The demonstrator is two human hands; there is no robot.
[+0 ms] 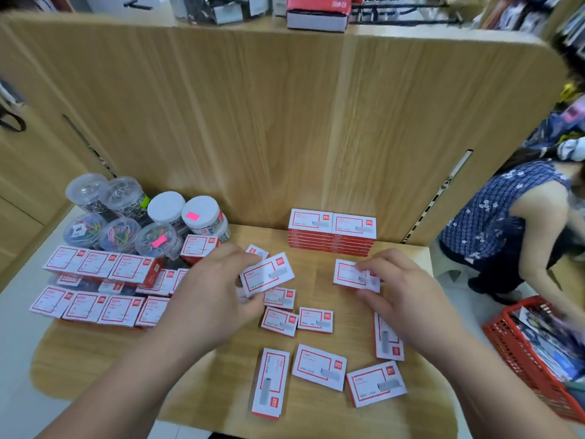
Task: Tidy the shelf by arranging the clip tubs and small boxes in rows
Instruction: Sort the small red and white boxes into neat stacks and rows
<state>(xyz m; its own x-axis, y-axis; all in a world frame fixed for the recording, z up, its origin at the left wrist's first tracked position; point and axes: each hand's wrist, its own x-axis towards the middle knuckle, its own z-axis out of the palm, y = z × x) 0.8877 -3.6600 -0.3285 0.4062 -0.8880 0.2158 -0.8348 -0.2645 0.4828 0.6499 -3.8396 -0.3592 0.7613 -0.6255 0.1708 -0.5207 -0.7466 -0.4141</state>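
Gathering loose boxes appears the step in hand: left hand [218, 293] grips one box [267, 274], right hand [402, 286] pinches another [351, 275], both before the rear stack [332, 231]. Next: square them onto it. Flat glossy card; round plastic tubs [164, 223] left of it.

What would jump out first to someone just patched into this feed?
Two bare hands at centre: the left hand holds a red-and-white box lifted, the right hand rests on another box. Loose boxes lie scattered in front; clip tubs cluster rear left, a neat stack against the back panel.
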